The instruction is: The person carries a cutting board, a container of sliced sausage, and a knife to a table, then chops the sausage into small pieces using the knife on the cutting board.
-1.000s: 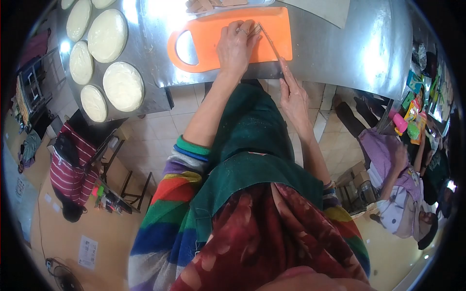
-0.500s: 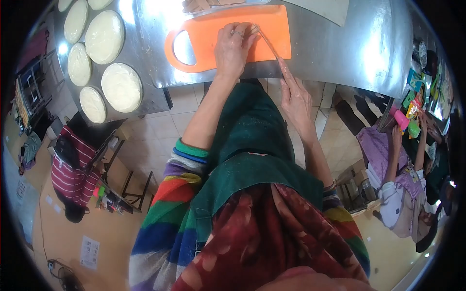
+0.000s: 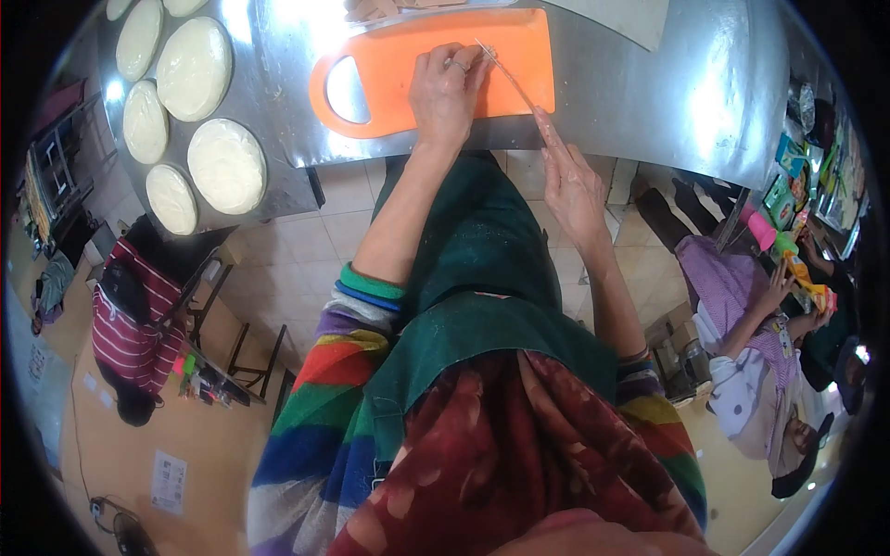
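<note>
An orange cutting board (image 3: 389,102) with a loop handle lies near the edge of the metal table. My left hand (image 3: 445,97) is on it, fingers curled and closed over a small pale piece (image 3: 489,53), mostly hidden beneath them. A ring shows on one finger. My right hand (image 3: 575,185) is closed around the handle of a thin knife (image 3: 514,85), off the near edge of the board. The blade slants up and left, its tip by my left fingertips and the pale piece.
Several flat pale dough rounds (image 3: 227,167) lie on the metal table (image 3: 630,102) at left. Brown strips (image 3: 385,9) sit in a clear tray behind the board. A co-worker (image 3: 742,306) at right handles a yellow-orange packet (image 3: 816,295); another person (image 3: 139,315) is at left.
The knife tip has moved farther up and left past my left fingertips. My right hand has shifted slightly right and down. The co-worker's hands at right have moved and now hold a packet.
</note>
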A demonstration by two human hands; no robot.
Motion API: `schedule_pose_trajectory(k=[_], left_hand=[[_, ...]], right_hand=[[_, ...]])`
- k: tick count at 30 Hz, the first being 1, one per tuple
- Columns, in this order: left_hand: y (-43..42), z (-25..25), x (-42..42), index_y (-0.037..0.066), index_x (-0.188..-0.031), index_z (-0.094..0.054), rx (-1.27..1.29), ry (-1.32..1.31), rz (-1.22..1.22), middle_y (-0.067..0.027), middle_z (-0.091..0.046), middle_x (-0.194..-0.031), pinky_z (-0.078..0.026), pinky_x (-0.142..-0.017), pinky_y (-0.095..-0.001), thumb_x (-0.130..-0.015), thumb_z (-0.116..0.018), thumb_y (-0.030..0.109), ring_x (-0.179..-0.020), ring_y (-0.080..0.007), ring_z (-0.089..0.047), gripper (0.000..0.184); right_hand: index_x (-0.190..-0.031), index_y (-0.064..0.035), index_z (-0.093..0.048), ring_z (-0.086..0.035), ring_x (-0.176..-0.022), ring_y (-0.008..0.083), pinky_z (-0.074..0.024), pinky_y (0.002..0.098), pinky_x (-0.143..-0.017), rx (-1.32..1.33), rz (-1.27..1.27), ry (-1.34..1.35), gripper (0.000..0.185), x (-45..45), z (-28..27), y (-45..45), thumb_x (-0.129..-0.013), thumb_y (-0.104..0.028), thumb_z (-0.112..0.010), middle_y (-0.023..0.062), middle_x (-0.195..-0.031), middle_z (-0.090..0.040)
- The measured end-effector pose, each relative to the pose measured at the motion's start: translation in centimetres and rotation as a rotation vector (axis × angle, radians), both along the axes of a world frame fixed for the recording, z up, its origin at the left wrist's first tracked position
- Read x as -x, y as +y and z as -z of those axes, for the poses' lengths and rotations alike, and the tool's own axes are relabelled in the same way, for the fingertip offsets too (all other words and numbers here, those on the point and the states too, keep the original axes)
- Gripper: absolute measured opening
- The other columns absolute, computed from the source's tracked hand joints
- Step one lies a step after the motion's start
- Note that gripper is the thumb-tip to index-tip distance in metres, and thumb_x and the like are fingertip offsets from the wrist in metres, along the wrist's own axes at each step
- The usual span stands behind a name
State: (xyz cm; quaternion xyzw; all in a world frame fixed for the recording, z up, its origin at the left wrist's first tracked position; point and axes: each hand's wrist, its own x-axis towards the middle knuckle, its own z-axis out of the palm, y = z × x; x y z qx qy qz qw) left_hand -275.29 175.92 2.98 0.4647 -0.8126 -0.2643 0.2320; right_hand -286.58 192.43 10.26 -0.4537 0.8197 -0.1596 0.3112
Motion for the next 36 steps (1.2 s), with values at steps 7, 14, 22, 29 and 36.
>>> schedule_pose_trajectory(k=[7, 14, 22, 29, 36], left_hand=[[0.1, 0.3, 0.2, 0.013, -0.103, -0.076, 0.026, 0.028, -0.026, -0.0048, -0.067, -0.101, -0.052, -0.077, -0.0384, -0.083, -0.078, 0.02, -0.093, -0.0265, -0.061, 0.021], [0.1, 0.5, 0.5, 0.011, -0.096, -0.076, 0.099, 0.079, -0.041, -0.0025, -0.066, -0.093, -0.051, -0.07, -0.0363, -0.081, -0.079, 0.018, -0.083, -0.024, -0.059, 0.017], [0.1, 0.9, 0.5, 0.011, -0.093, -0.075, 0.101, 0.094, -0.051, -0.0018, -0.064, -0.09, -0.049, -0.068, -0.0364, -0.08, -0.079, 0.018, -0.08, -0.0237, -0.058, 0.015], [0.6, 1.5, 0.4, 0.014, -0.095, -0.075, 0.128, 0.107, -0.08, -0.0007, -0.064, -0.092, -0.041, -0.07, -0.037, -0.081, -0.079, 0.021, -0.079, -0.0219, -0.057, 0.016], [0.9, 1.6, 0.2, 0.016, -0.103, -0.077, 0.084, 0.104, -0.081, -0.0017, -0.065, -0.094, -0.045, -0.075, -0.0362, -0.082, -0.079, 0.02, -0.086, -0.0217, -0.06, 0.021]], right_hand=[[-0.154, -0.0341, -0.036, -0.062, -0.071, 0.0328, -0.0521, 0.0453, -0.068, -0.007, -0.025, 0.011, 0.058, 0.3, -0.1, -0.2, -0.101, -0.014, -0.048, 0.0142, -0.079, -0.056], [-0.154, -0.0304, -0.036, -0.063, -0.075, 0.0358, -0.0526, 0.0462, -0.071, 0.031, -0.022, -0.022, 0.057, 0.4, 0.3, -0.3, -0.101, -0.013, -0.048, 0.0174, -0.087, -0.062], [-0.154, -0.0287, -0.037, -0.065, -0.081, 0.0397, -0.0529, 0.048, -0.074, 0.075, -0.022, -0.049, 0.057, 0.8, 2.1, -0.5, -0.101, -0.012, -0.046, 0.0196, -0.093, -0.065], [-0.154, -0.0314, -0.036, -0.066, -0.078, 0.0392, -0.0531, 0.0482, -0.071, -0.005, -0.027, 0.019, 0.056, 0.7, 1.7, -0.4, -0.102, -0.013, -0.046, 0.0192, -0.084, -0.06], [-0.154, -0.0323, -0.035, -0.067, -0.08, 0.0393, -0.0529, 0.049, -0.07, 0.042, -0.003, -0.015, 0.057, 0.2, 2.3, -0.1, -0.101, -0.015, -0.047, 0.0218, -0.09, -0.063]])
